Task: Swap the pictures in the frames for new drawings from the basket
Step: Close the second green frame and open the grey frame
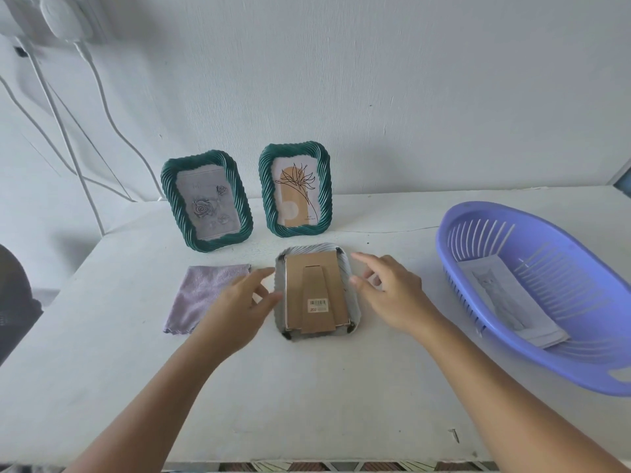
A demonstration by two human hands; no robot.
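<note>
A white frame (352,295) lies face down in the middle of the table, its brown cardboard back (293,288) and folded stand facing up. My left hand (239,308) hovers at its left edge with fingers relaxed, fingertips close to the rim. My right hand (392,291) is spread open just right of the frame, holding nothing. Two green frames stand against the wall: the left one (207,204) shows grey roses, the right one (295,190) a line-drawn flower. A purple basket (532,343) at the right holds drawings (512,302).
A lilac cloth (201,295) lies flat left of the face-down frame, under my left wrist. White cables (82,138) hang down the wall at the left. A dark object (17,302) sits off the table's left edge. The table's front edge runs along the bottom.
</note>
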